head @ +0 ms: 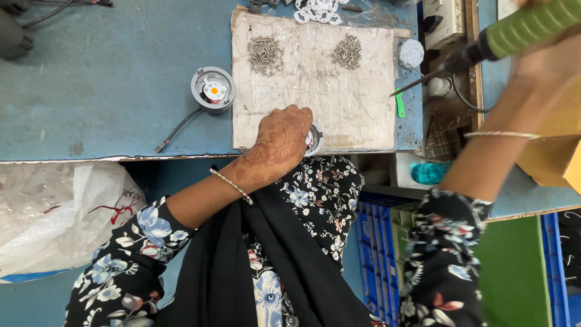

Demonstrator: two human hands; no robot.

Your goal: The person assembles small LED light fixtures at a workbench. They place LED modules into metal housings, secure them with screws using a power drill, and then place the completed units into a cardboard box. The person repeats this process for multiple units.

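Observation:
My left hand (279, 140) rests over a round metal lamp housing (314, 140) at the near edge of a plastic-wrapped work board (315, 103), gripping it; most of the housing is hidden under the fingers. My right hand (544, 57) is raised at the upper right and holds a green-handled powered screwdriver (520, 29), whose thin bit (417, 83) points down-left toward the board's right edge. Two piles of small screws (265, 56) (347, 51) lie at the far side of the board.
A second round lamp housing (213, 89) with a black cable sits on the blue table (109, 79) left of the board. White plastic rings (316, 9) lie at the back. A clear bag (54, 212) hangs lower left; blue crates (376, 254) and a cardboard box (554, 154) stand right.

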